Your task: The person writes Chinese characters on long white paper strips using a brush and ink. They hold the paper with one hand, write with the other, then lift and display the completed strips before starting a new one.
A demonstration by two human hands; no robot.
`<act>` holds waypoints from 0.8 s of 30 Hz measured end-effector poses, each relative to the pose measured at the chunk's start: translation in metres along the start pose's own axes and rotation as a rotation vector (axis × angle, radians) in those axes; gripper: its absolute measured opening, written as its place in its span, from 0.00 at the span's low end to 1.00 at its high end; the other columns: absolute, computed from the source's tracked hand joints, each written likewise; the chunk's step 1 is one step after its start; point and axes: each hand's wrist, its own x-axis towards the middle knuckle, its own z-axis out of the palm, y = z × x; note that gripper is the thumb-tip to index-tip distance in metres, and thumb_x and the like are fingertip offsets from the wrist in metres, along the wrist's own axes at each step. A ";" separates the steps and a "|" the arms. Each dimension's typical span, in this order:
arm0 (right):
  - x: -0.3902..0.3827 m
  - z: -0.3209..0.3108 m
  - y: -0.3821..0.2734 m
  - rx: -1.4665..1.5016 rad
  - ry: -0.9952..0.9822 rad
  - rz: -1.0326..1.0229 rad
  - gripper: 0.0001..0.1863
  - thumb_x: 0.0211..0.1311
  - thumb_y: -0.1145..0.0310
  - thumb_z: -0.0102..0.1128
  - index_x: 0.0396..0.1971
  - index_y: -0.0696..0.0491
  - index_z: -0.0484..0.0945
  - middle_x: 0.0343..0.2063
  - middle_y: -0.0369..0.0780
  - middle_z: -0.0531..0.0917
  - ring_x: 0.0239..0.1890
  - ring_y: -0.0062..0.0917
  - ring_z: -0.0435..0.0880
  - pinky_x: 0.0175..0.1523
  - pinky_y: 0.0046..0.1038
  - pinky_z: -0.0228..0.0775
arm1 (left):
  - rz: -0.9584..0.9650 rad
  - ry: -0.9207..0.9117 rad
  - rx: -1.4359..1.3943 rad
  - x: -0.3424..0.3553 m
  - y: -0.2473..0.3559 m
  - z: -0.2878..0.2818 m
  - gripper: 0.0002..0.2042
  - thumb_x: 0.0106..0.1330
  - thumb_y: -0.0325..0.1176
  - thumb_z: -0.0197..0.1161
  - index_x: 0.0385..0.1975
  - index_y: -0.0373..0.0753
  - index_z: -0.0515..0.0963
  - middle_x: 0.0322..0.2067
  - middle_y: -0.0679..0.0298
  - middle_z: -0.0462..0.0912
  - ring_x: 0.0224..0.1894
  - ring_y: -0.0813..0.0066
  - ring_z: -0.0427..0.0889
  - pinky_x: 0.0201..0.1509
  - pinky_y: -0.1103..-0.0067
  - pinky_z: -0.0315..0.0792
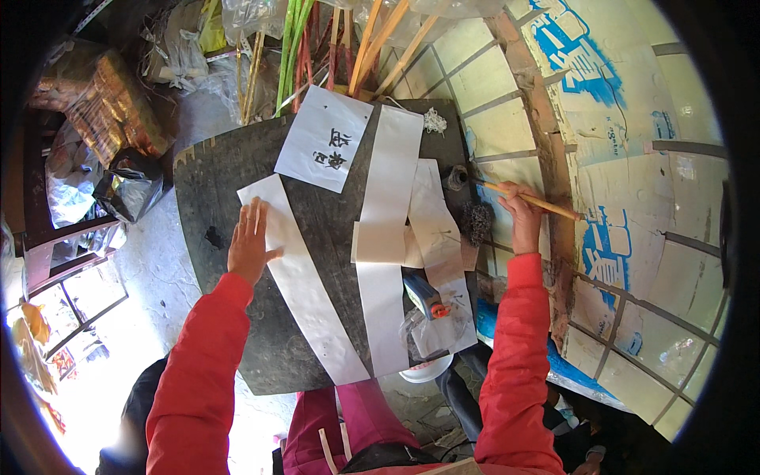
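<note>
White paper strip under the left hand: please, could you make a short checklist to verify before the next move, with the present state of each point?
1. Left hand on the white paper strip: ok, spread over its upper part.
2. Right hand holding the wooden stick: ok, gripped along its length.
3. Stick over the strip: not ok, it is well off to the right.
4. Strip free of other objects: ok, only the left hand rests on it.
5. Strip's near end well inside the table: not ok, it reaches the near edge.
6. Stick's tip wet or dry: cannot tell, too small.
</note>
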 end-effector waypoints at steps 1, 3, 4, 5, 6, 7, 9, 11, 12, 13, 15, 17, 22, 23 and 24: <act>0.002 0.002 0.000 -0.009 0.003 0.024 0.03 0.64 0.68 0.59 0.31 0.49 0.77 0.47 0.38 0.83 0.53 0.25 0.79 0.58 0.33 0.72 | -0.002 -0.005 -0.003 0.000 0.000 0.000 0.56 0.49 0.49 0.75 0.74 0.40 0.44 0.75 0.57 0.43 0.75 0.53 0.48 0.73 0.65 0.58; 0.006 0.006 0.001 -0.063 -0.063 -0.003 0.03 0.64 0.68 0.59 0.30 0.49 0.77 0.46 0.38 0.83 0.53 0.25 0.79 0.58 0.31 0.71 | -0.002 -0.006 -0.004 0.000 -0.001 0.000 0.56 0.49 0.49 0.75 0.74 0.40 0.44 0.75 0.57 0.42 0.75 0.53 0.48 0.73 0.65 0.58; 0.008 0.009 0.001 -0.087 -0.083 -0.006 0.03 0.64 0.68 0.59 0.30 0.49 0.77 0.45 0.38 0.84 0.52 0.24 0.79 0.57 0.30 0.71 | -0.003 -0.007 -0.005 0.000 0.000 0.000 0.56 0.49 0.49 0.75 0.74 0.40 0.44 0.75 0.57 0.42 0.75 0.52 0.48 0.73 0.65 0.58; 0.011 0.012 0.002 -0.120 -0.109 -0.027 0.04 0.63 0.67 0.59 0.29 0.50 0.77 0.44 0.39 0.84 0.52 0.24 0.79 0.57 0.30 0.71 | 0.000 -0.003 -0.006 0.000 0.000 0.000 0.56 0.49 0.49 0.75 0.74 0.40 0.44 0.75 0.57 0.42 0.76 0.52 0.48 0.73 0.65 0.57; 0.014 0.016 0.003 -0.154 -0.135 -0.048 0.05 0.63 0.67 0.59 0.29 0.50 0.77 0.44 0.39 0.84 0.51 0.24 0.80 0.56 0.29 0.71 | 0.003 0.001 -0.008 0.000 0.000 0.000 0.56 0.49 0.49 0.75 0.74 0.40 0.43 0.75 0.57 0.42 0.76 0.52 0.48 0.74 0.65 0.57; 0.017 0.018 0.004 -0.187 -0.147 -0.052 0.05 0.62 0.66 0.60 0.28 0.50 0.77 0.43 0.39 0.85 0.50 0.24 0.80 0.55 0.28 0.71 | -0.005 -0.011 -0.017 0.000 0.000 0.000 0.57 0.49 0.49 0.75 0.74 0.40 0.43 0.75 0.57 0.42 0.76 0.52 0.47 0.74 0.64 0.56; 0.019 0.020 0.005 -0.148 -0.167 -0.080 0.04 0.61 0.70 0.57 0.28 0.52 0.77 0.42 0.39 0.85 0.49 0.24 0.80 0.56 0.27 0.69 | 0.000 -0.029 -0.026 0.001 0.001 0.000 0.57 0.50 0.51 0.74 0.75 0.40 0.43 0.76 0.57 0.42 0.76 0.52 0.47 0.74 0.64 0.55; 0.020 0.020 0.002 -0.152 -0.206 -0.126 0.04 0.62 0.72 0.56 0.30 0.53 0.79 0.42 0.39 0.85 0.49 0.24 0.79 0.57 0.28 0.68 | -0.012 -0.046 -0.006 0.000 -0.001 -0.001 0.57 0.50 0.54 0.72 0.75 0.40 0.42 0.76 0.56 0.41 0.76 0.52 0.46 0.74 0.63 0.54; 0.016 0.017 -0.003 -0.227 -0.156 -0.092 0.07 0.62 0.70 0.56 0.35 0.55 0.81 0.43 0.39 0.85 0.49 0.24 0.79 0.58 0.28 0.68 | -0.018 -0.056 0.029 -0.001 -0.001 -0.001 0.56 0.51 0.54 0.71 0.75 0.41 0.43 0.76 0.57 0.41 0.76 0.52 0.46 0.74 0.62 0.54; 0.014 0.016 -0.008 -0.135 -0.099 -0.039 0.09 0.62 0.62 0.61 0.34 0.53 0.80 0.48 0.42 0.83 0.54 0.28 0.80 0.59 0.33 0.71 | -0.016 -0.043 0.000 -0.001 -0.002 -0.002 0.56 0.51 0.55 0.71 0.75 0.42 0.43 0.76 0.58 0.42 0.76 0.53 0.46 0.74 0.62 0.54; 0.000 0.011 -0.025 -0.134 0.010 -0.023 0.08 0.64 0.69 0.57 0.41 0.53 0.78 0.53 0.44 0.80 0.57 0.32 0.78 0.63 0.38 0.69 | -0.002 -0.017 -0.026 0.001 -0.005 -0.005 0.55 0.51 0.56 0.70 0.75 0.43 0.44 0.76 0.60 0.42 0.76 0.54 0.47 0.74 0.61 0.55; -0.019 0.010 -0.046 0.016 0.018 -0.067 0.11 0.65 0.74 0.56 0.47 0.55 0.77 0.56 0.49 0.76 0.59 0.35 0.76 0.66 0.42 0.64 | 0.000 -0.021 0.012 0.004 -0.006 -0.006 0.55 0.51 0.58 0.69 0.75 0.44 0.44 0.75 0.62 0.44 0.76 0.56 0.48 0.74 0.60 0.55; -0.083 0.054 -0.089 0.033 0.084 -0.266 0.12 0.70 0.68 0.57 0.48 0.58 0.77 0.56 0.50 0.76 0.58 0.33 0.77 0.64 0.34 0.69 | 0.033 0.047 0.102 0.005 -0.011 -0.009 0.52 0.52 0.60 0.68 0.74 0.45 0.48 0.75 0.63 0.48 0.74 0.60 0.53 0.72 0.61 0.57; -0.092 0.072 -0.091 0.095 0.098 -0.300 0.14 0.71 0.66 0.57 0.48 0.59 0.77 0.55 0.50 0.77 0.57 0.32 0.78 0.64 0.32 0.70 | 0.042 0.053 0.095 0.005 -0.013 -0.010 0.51 0.53 0.59 0.67 0.74 0.45 0.49 0.74 0.63 0.48 0.73 0.60 0.54 0.72 0.62 0.57; -0.099 0.093 -0.093 0.070 0.137 -0.290 0.14 0.72 0.67 0.55 0.50 0.60 0.75 0.54 0.51 0.78 0.54 0.31 0.80 0.61 0.31 0.73 | 0.056 0.059 0.086 0.006 -0.016 -0.010 0.50 0.54 0.59 0.67 0.74 0.45 0.50 0.74 0.63 0.49 0.73 0.60 0.55 0.71 0.62 0.57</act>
